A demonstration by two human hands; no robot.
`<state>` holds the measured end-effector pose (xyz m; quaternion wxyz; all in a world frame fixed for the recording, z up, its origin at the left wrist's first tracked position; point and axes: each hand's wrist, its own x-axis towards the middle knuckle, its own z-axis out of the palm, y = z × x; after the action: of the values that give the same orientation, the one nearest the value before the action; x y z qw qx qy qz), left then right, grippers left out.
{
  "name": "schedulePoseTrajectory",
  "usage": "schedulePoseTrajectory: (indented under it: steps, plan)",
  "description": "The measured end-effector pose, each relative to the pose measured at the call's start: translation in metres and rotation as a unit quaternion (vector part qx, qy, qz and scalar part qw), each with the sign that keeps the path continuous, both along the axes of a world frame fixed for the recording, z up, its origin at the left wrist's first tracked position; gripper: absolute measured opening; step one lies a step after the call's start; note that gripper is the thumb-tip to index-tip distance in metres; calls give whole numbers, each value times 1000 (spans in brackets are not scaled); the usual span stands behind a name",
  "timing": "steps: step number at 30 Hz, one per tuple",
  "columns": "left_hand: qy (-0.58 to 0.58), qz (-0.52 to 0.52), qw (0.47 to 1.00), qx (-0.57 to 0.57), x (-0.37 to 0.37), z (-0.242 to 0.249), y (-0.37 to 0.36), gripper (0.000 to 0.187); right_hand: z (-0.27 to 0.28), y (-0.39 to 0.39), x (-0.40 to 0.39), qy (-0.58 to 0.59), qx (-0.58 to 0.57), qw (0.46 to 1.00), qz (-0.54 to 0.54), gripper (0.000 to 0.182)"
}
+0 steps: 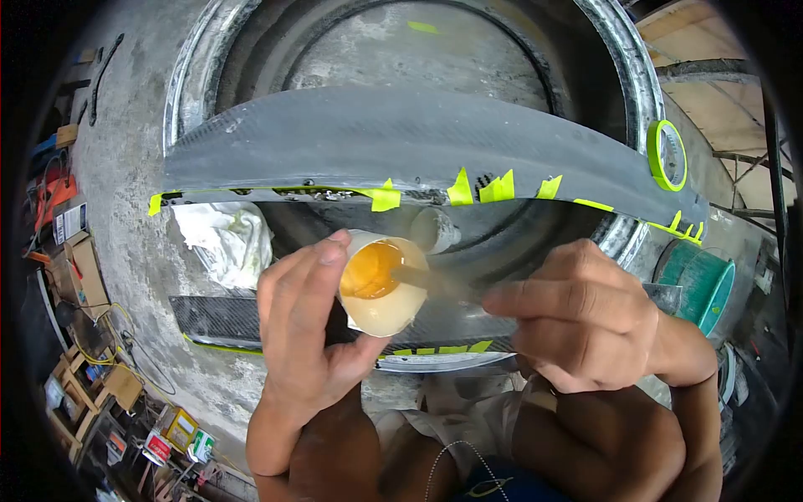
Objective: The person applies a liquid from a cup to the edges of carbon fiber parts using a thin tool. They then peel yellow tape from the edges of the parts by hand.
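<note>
My left hand point(305, 322) grips a small translucent plastic cup point(382, 305) holding amber liquid point(370, 269), tilted toward me. My right hand point(577, 314) pinches a thin stick point(431, 280) whose tip dips into the liquid; the stick is blurred. Both hands hover over a long dark carbon-fibre panel point(401, 138) that lies across a round metal rim point(627, 67). Yellow-green tape tabs point(493, 188) line the panel's near edge. A second carbon-fibre strip point(209, 318) lies below the cup.
A roll of yellow-green tape point(667, 155) rests on the panel's right end. A crumpled white cloth point(226, 238) lies at left, a white container point(435, 230) behind the cup, a teal bucket point(703, 280) at right. Boxes and cables crowd the left floor. My knees are below.
</note>
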<state>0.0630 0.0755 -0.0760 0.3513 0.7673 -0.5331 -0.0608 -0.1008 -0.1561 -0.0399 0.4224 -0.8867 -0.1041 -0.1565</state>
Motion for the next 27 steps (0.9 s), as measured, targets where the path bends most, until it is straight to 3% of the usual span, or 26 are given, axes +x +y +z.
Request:
schedulePoseTrajectory:
  steps: [3,8,10,13,15,17,20,23,27]
  plan:
    - [-1,3,1000,-7,-1,-2,1,90,-13,4,3,-50,-28,998,-6,19]
    - [-26,-14,1000,10,-5,-1,-1,88,-10,3,-2,9,-37,999,34,21]
    - [-22,-12,1000,2,-6,-1,-2,89,-7,2,-4,74,90,993,2,15]
    - [-5,-5,1000,0,-5,1,-3,90,-5,-7,-10,130,181,973,-55,3]
    - [9,1,1000,5,-5,0,-1,90,-1,-11,-14,183,240,947,-108,6]
    - [22,17,1000,9,-6,-2,0,90,0,-5,-16,234,413,859,-192,7]
    - [40,33,999,13,-6,-4,1,89,-9,-12,-19,251,467,816,-232,7]
    - [61,46,997,-1,-5,-7,1,88,-15,-17,-22,220,501,805,-230,10]
    - [73,60,996,3,-6,-8,1,87,-19,-14,-16,200,468,825,-247,8]
